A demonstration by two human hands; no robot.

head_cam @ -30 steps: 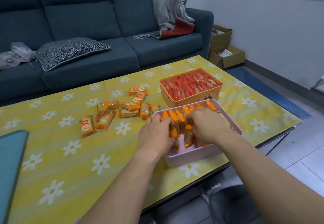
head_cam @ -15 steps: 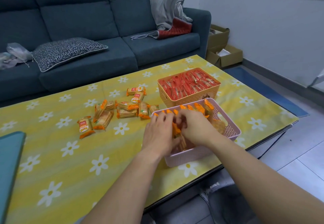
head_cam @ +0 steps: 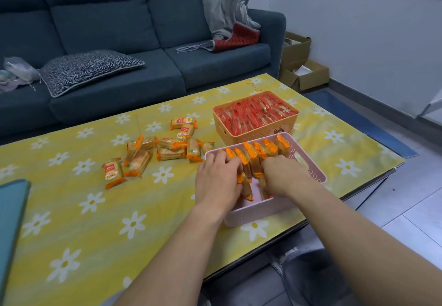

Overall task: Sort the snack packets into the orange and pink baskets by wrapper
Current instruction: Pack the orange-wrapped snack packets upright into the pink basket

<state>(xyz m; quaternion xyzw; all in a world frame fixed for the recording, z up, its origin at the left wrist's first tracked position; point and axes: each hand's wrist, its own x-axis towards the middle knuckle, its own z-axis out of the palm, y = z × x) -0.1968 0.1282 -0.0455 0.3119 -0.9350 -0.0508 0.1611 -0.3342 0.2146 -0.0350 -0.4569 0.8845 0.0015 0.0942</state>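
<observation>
Reaching into the pink basket from its near side, both hands work among the orange-wrapped packets, which stand on edge in a row along the far wall of the basket. The left hand lies over the left end of this row; its fingers are bent over the tops of the packets and the thumb presses against a packet from the side, so the hand grips them. The right hand is just beside it, with the fingers curled down between the packets. Their tips are hidden, and I cannot tell if they hold something. The pink basket stands near the front right edge of the worktop, which carries a yellow cloth with white flowers. Directly behind it, touching or almost touching, stands the orange basket, full of red-wrapped packets. More loose packets in orange wrappers lie scattered on the cloth to the left of the two baskets. Behind the worktop is a dark blue sofa with a patterned cushion.
</observation>
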